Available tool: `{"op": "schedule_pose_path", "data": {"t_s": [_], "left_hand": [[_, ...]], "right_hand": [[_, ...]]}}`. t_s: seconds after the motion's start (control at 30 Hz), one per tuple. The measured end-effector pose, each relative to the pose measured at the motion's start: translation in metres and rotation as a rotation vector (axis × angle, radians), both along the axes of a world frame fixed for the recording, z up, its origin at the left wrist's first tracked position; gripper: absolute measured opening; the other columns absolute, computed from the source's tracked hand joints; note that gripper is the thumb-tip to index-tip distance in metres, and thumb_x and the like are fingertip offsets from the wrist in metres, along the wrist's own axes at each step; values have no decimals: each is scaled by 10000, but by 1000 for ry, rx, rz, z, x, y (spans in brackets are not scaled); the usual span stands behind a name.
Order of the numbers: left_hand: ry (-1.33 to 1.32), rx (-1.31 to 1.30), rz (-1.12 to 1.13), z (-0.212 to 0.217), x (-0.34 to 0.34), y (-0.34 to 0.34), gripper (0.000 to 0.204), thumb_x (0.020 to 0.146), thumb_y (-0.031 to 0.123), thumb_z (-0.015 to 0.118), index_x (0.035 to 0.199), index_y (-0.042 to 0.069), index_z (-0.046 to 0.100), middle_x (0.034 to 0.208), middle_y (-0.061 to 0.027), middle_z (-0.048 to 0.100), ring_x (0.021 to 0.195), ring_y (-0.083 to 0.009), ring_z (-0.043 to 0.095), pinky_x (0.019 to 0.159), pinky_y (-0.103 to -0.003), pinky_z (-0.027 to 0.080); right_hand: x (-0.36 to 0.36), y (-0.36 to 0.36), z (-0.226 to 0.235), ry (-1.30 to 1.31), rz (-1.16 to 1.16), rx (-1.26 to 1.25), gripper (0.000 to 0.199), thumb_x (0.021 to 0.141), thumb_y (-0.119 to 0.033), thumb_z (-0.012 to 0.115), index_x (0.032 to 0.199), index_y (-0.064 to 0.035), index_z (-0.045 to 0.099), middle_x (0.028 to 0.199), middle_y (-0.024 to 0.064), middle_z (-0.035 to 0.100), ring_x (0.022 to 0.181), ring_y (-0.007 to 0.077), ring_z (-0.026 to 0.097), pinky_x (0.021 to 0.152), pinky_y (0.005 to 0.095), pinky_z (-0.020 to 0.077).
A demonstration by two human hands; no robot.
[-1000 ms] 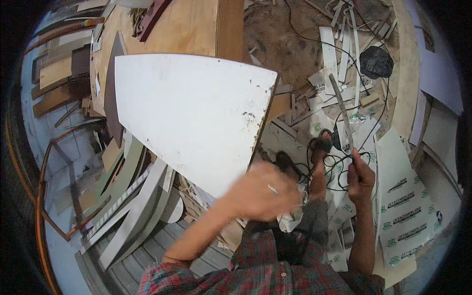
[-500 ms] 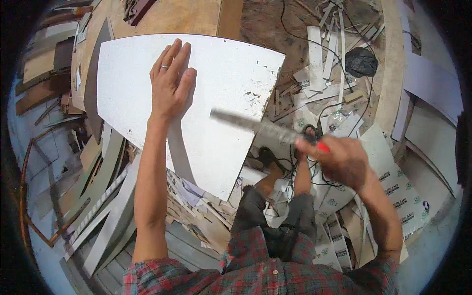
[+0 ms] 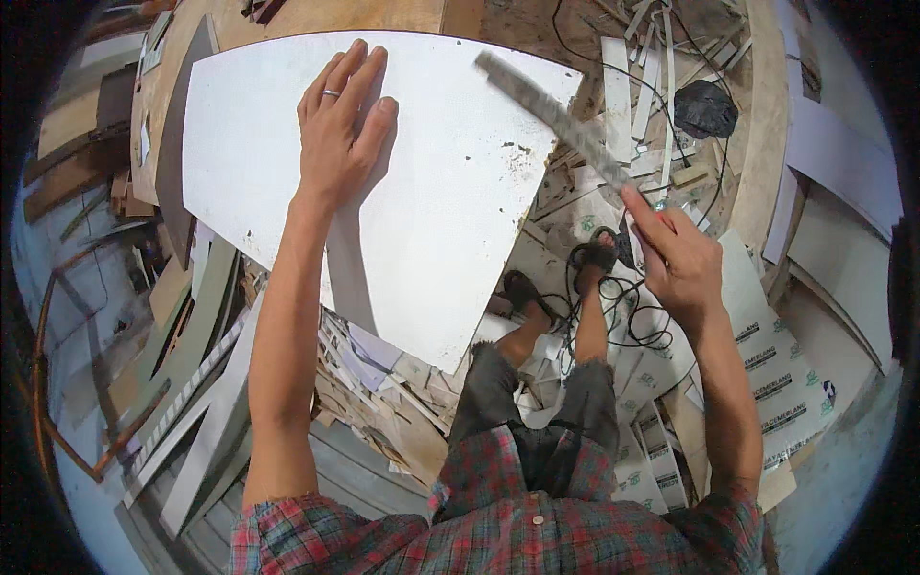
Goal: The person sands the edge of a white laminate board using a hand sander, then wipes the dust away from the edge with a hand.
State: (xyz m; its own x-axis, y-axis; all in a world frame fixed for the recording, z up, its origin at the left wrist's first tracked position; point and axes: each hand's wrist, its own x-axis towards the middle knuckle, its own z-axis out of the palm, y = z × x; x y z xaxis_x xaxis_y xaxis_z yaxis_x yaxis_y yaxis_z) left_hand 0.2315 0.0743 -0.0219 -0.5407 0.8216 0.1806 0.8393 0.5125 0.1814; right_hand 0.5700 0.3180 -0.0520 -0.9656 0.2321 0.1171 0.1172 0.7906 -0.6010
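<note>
A large white board [image 3: 436,211] with a curved far edge lies in front of me. My left hand [image 3: 343,125] rests on its upper part, fingers stretched out and pressing flat, a ring on one finger. In my right hand [image 3: 678,264] is a long, flat metal file [image 3: 556,115], blurred by motion. Its handle is mostly hidden in my closed grip, with a bit of red showing. The file points up and to the left across the board's right edge. Small dark chips and specks dot the board near that edge.
White offcut strips [image 3: 618,96] and a black plastic bag [image 3: 705,108] litter the floor at the right. Black cables [image 3: 632,321] coil around my feet. Printed sheets [image 3: 776,383] lie at the lower right. Curved panels and scrap boards [image 3: 192,422] pile up at the left.
The file has swung up and away from me, now angled more steeply across the board's right edge. The board and my left hand appear slightly higher in view.
</note>
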Motion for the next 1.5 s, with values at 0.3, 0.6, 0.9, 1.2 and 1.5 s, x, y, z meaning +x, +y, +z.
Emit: {"op": "schedule_pose_path", "data": {"t_s": [0.3,0.6,0.9,1.2,1.5], "left_hand": [[54,-70,-156,10,-33,1,632,883,502,631,1450,241,534,1501,-110,469,1419,-324,344,1179,-545,227],[17,-36,-236,4,-45,6,640,915,546,561,1508,323,471,1571,-101,405,1474,-336,302,1206,-521,220],[68,-43,-215,2,-47,9,619,885,576,549,1453,329,539,1511,-115,466,1438,-332,342,1199,-517,238],[42,-79,-156,4,-44,6,638,858,604,551,1444,353,554,1515,-97,473,1445,-305,342,1203,-504,251],[36,-73,-172,9,-42,9,605,869,564,563,1433,347,556,1508,-85,461,1428,-314,349,1195,-503,246]], "right_hand": [[57,-53,1,-165,-107,-390,581,915,-23,591,1483,-85,488,838,118,600,720,295,614,659,379,500],[41,-62,35,-234,-300,-621,502,923,42,608,1419,-34,574,1058,165,697,864,289,653,845,315,515],[9,-60,28,-47,-122,-585,535,922,39,601,1441,-83,561,1101,198,707,913,332,693,816,363,542],[6,-60,21,81,-110,-609,590,897,-7,623,1470,-109,528,955,140,685,719,312,599,712,390,520],[21,-74,24,-139,-65,-673,609,899,-15,631,1483,-152,523,795,121,580,688,291,577,634,388,481]]}}
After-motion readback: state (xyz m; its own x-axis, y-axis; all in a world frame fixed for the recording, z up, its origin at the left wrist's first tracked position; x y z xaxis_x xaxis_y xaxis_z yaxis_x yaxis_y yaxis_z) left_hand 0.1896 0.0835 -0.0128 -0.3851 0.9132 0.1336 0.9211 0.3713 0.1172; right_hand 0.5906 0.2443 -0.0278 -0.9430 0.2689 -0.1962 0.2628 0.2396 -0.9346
